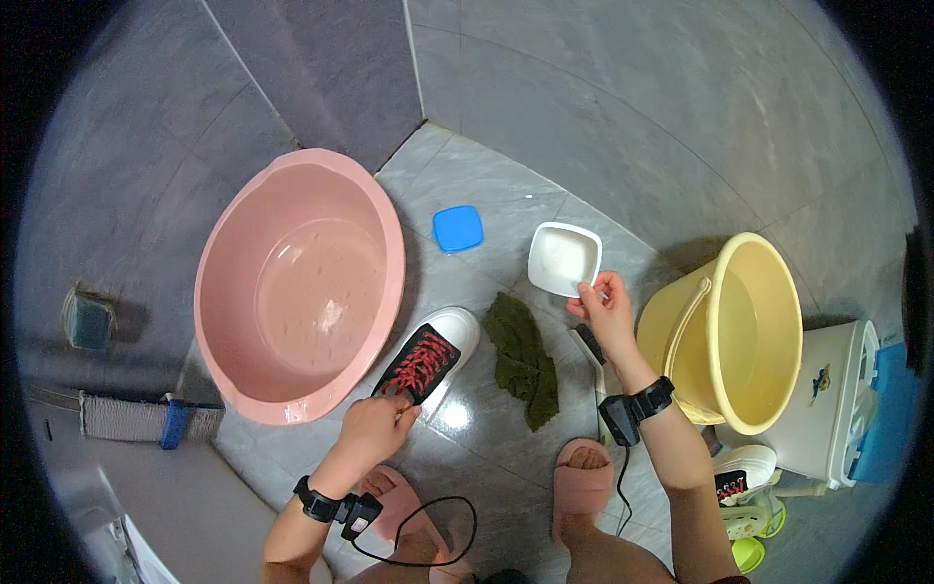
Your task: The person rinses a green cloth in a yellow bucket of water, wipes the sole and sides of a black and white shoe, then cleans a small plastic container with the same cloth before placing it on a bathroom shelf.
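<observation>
My left hand (379, 427) is at the heel end of a black sneaker with red laces and a white toe (423, 358); its fingers hold the shoe's collar or tongue. With my right hand (609, 310) I pinch the near rim of a square white plastic container (564, 259) with whitish contents. A blue plastic lid (458, 228) lies on the tiles to the container's left. Between the shoe and my right hand is a crumpled dark green cloth (522, 361). A scrub brush (589, 347) lies partly hidden under my right hand and wrist.
A large pink basin (394, 292) stands at left, a yellow bucket holding water (660, 321) at right. Behind the bucket are a white lidded bin (817, 401), another sneaker (748, 463) and green-trimmed clogs (744, 522). Walls meet at the far corner; my slippered feet are near.
</observation>
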Demonstrator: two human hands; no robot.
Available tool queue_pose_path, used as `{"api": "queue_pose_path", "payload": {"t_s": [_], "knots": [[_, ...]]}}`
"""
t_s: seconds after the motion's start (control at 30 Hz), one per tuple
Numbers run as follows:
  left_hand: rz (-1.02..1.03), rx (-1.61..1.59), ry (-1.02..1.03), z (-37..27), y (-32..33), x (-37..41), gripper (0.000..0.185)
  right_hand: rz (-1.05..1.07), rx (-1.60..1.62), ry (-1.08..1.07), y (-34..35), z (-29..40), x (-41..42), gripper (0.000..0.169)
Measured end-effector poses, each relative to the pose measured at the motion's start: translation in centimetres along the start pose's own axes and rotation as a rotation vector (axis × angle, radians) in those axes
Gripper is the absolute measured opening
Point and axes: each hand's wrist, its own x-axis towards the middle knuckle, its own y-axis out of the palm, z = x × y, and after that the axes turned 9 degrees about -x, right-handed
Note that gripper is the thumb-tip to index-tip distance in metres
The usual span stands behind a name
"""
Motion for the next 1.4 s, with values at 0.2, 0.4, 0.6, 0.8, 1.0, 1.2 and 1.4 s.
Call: {"api": "queue_pose_path", "payload": {"t_s": [0.2,0.4,0.6,0.8,1.0,1.2,1.4], "knots": [[-0.036,-0.032,0.036,0.4,0.3,0.1,0.028,0.011,0.005,-0.115,0.2,0.5,-0.6,0.018],[-0.047,-0.045,0.033,-0.3,-0.3,0.0,0.027,-0.014,-0.075,-0.177,-0.1,0.7,-0.8,0.02],[-0.124,-0.14,0.155,-1.0,-0.4,0.1,0.023,-0.043,-0.178,-0.225,-0.6,0.2,-1.3,0.02],[-0.2,-0.239,0.284,-2.7,-0.9,0.9,0.018,0.036,-0.005,-0.015,-1.2,1.8,-3.5,0.015],[-0.211,-0.308,0.368,-4.9,-0.8,3.0,0.03,0.423,-0.133,0.411,-1.3,0.7,-7.2,0.015],[-0.16,-0.261,0.344,-6.2,-0.9,5.0,0.044,0.723,-0.263,0.551,0.9,-2.8,-11.8,0.022],[-0.121,-0.195,0.341,-4.8,0.5,5.4,0.048,0.927,-0.583,0.432,1.3,-6.5,-13.8,0.031]]}}
